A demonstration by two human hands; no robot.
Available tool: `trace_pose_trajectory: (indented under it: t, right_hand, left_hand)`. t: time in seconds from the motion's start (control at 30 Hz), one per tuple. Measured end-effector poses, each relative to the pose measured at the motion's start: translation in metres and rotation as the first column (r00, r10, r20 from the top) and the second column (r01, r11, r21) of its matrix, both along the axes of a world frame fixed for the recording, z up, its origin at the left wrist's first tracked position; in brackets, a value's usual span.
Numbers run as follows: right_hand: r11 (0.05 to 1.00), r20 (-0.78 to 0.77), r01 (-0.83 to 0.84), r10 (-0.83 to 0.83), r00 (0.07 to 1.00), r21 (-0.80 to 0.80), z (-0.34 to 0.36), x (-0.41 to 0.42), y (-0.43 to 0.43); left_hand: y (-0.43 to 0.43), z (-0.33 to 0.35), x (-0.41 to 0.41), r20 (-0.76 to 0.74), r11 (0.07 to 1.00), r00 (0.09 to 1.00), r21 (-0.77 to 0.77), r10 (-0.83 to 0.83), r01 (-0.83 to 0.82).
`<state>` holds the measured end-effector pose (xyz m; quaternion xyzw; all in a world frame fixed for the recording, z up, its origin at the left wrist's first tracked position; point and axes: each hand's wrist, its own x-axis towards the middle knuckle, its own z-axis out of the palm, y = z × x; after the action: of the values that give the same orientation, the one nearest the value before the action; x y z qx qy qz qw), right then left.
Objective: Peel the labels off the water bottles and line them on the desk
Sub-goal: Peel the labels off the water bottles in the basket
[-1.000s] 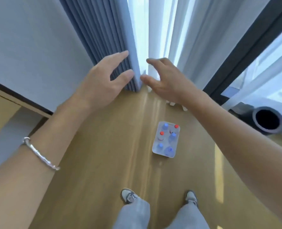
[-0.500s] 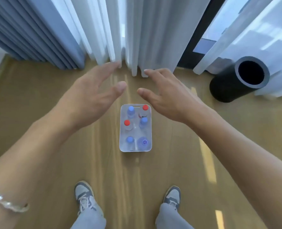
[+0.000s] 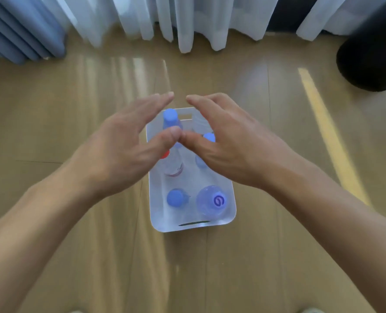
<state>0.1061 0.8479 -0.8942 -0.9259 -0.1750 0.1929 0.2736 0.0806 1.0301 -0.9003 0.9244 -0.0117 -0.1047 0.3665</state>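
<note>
Bin: a translucent white plastic bin [image 3: 156, 199] with rounded corners sits on the pale wooden floor [image 3: 74, 136]; everything below is placed from it.
Task's thing: clear plastic water bottles stand inside the bin, among them a blue-capped bottle [image 3: 170, 115] at its far left corner, a blue cap [image 3: 176, 198] at its near left and a wider swirl-marked bottle [image 3: 212, 201] at its near right.
Axis: the bottles' long axes run vertical with the caps pointing up at the camera, probably packed that way so that they stay put. One red-capped bottle [image 3: 165, 155] seems to lean.
Labels: hidden from this angle.
Left hand: the left hand [image 3: 124, 145] hovers over the bin's left side, fingers spread and lightly bent, gripping nothing.
Right hand: the right hand [image 3: 230, 143] mirrors it over the right side, also empty, with the thumbs almost meeting.
Why: likely poised to pick a bottle or lift the bin.
Desk: not in view.
Beyond the bin: white sheer curtains [image 3: 187, 21].
</note>
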Motion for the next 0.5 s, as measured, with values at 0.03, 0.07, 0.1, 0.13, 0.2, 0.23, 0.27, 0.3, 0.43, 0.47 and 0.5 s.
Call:
trace_pose_trajectory:
  t: [0.03,0.07,0.1,0.13,0.2,0.23,0.27,0.3,0.43,0.47,0.5]
  right_hand:
    - [1.0,0.007,0.004,-0.004,1.0,0.007,-0.016,0.001,-0.002]
    - [1.0,0.016,0.005,-0.005,1.0,0.007,-0.029,0.004,-0.003]
    - [1.0,0.029,0.005,-0.005,1.0,0.001,-0.04,0.007,-0.003]
    - [1.0,0.049,0.002,-0.002,0.999,-0.007,-0.048,0.012,-0.004]
    - [0.999,0.099,-0.016,0.019,0.995,-0.031,-0.059,0.024,-0.003]
    - [0.999,0.126,-0.029,0.035,0.991,-0.045,-0.062,0.028,-0.001]
    - [0.998,0.157,-0.041,0.049,0.986,-0.055,-0.062,0.032,0.001]
    - [0.997,0.185,-0.05,0.06,0.981,-0.054,-0.061,0.035,0.005]
    - [0.999,0.191,-0.044,0.038,0.981,0.024,-0.05,0.033,0.017]
    - [0.998,0.167,-0.037,0.028,0.986,0.046,-0.05,0.031,0.019]
    - [0.997,0.139,-0.026,0.016,0.99,0.067,-0.052,0.028,0.022]
  left_hand:
    - [0.002,-0.014,0.004,0.009,1.0,1.0,0.001,0.0,0.0]
    - [0.003,-0.026,0.008,0.015,1.0,1.0,0.004,-0.004,0.004]
    - [0.004,-0.035,0.013,0.026,1.0,1.0,0.011,-0.017,0.016]
    - [0.005,-0.042,0.019,0.043,0.999,0.999,0.014,-0.03,0.03]
    - [0.005,-0.052,0.034,0.078,0.998,0.995,0.025,-0.055,0.053]
    - [0.004,-0.054,0.042,0.081,0.997,0.994,0.037,-0.072,0.07]
    - [0.002,-0.056,0.049,0.074,0.994,0.993,0.06,-0.095,0.091]
    - [0.001,-0.055,0.056,0.062,0.989,0.991,0.091,-0.121,0.115]
    - [-0.003,-0.038,0.053,0.075,0.993,0.992,0.062,-0.1,0.096]
    - [-0.003,-0.035,0.045,0.074,0.998,0.995,0.019,-0.069,0.068]
    - [-0.001,-0.034,0.036,0.066,0.999,0.997,-0.019,-0.039,0.04]
